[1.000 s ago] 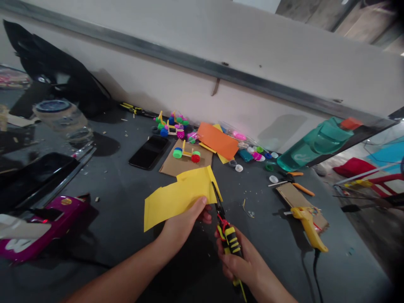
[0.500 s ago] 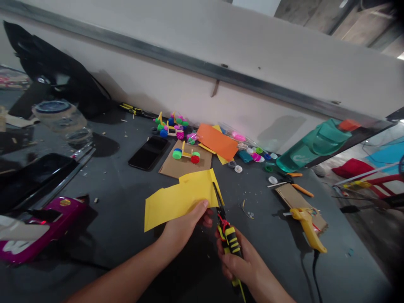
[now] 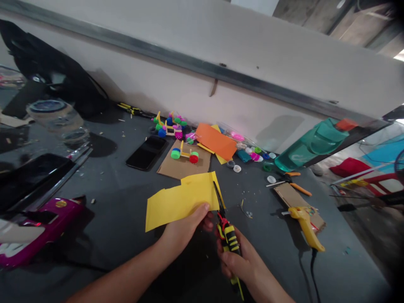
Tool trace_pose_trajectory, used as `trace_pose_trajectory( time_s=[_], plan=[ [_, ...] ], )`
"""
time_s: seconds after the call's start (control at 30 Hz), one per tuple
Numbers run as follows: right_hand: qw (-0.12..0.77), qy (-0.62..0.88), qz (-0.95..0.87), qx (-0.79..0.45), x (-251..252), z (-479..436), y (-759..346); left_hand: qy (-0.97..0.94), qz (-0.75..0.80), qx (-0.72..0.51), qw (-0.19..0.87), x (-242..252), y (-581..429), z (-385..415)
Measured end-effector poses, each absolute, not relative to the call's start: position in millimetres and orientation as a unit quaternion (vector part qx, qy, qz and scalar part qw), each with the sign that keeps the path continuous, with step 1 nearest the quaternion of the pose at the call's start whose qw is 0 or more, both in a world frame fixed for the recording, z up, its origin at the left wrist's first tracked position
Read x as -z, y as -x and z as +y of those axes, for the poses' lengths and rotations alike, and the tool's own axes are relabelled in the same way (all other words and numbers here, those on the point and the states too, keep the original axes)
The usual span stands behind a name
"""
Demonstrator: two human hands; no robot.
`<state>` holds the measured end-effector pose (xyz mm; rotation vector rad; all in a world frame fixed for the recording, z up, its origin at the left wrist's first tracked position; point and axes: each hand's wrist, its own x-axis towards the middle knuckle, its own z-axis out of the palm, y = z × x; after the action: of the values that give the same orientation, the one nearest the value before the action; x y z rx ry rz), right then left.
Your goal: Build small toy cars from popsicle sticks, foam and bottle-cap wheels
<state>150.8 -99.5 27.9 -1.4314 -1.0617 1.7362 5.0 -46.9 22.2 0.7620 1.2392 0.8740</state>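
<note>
Between thumb and fingers, my left hand [image 3: 186, 227] pinches a yellow sheet [image 3: 179, 201] by its lower right part, above the dark table. The sheet has a stepped upper edge. My right hand [image 3: 238, 256] is wrapped round the black-and-yellow handles of a cutting tool [image 3: 227, 237]. Its dark blades reach up at the sheet's right edge, with a narrow yellow strip on their right side. Behind the sheet, a piece of cardboard [image 3: 186, 168] bears a small wheeled piece [image 3: 184, 155] with green and red caps.
A black phone [image 3: 147, 152] lies left of the cardboard. Orange paper [image 3: 216, 141] and bottle caps lie behind. At right are a green bottle [image 3: 311, 145], a yellow glue gun [image 3: 306, 227] and orange-handled pliers [image 3: 300, 189]. A purple device [image 3: 59, 223] sits at left.
The view has shifted slightly. The sheet's left end sits a little further right relative to the table items. Both hands keep their holds.
</note>
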Motion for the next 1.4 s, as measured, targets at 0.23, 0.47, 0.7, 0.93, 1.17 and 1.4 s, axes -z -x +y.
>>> trace_pose_trajectory(
  time_s=[0.23, 0.47, 0.7, 0.93, 1.17, 1.4],
  plan=[
    [0.323, 0.542, -0.402, -0.664, -26.2, -99.6, -150.7, -0.334, 0.55, -0.379, 0.664, -21.6, -6.0, -47.6],
    [0.314, 0.554, -0.407, -0.655, -28.9, -98.9, -150.1, -0.339, 0.534, -0.382, 0.674, -22.3, -7.1, -48.2],
    [0.327, 0.55, -0.395, -0.66, -28.2, -99.2, -149.7, -0.363, 0.538, -0.374, 0.663, -18.3, -7.7, -49.0],
    [0.331, 0.554, -0.389, -0.658, -29.6, -97.9, -149.6, -0.351, 0.537, -0.377, 0.668, -17.6, -9.4, -49.2],
    [0.333, 0.556, -0.383, -0.658, -28.0, -97.5, -150.4, -0.348, 0.528, -0.381, 0.675, -18.0, -11.5, -49.8],
    [0.355, 0.54, -0.384, -0.659, -29.9, -96.5, -150.4, -0.339, 0.514, -0.366, 0.698, -16.7, -15.7, -52.2]
  ],
)
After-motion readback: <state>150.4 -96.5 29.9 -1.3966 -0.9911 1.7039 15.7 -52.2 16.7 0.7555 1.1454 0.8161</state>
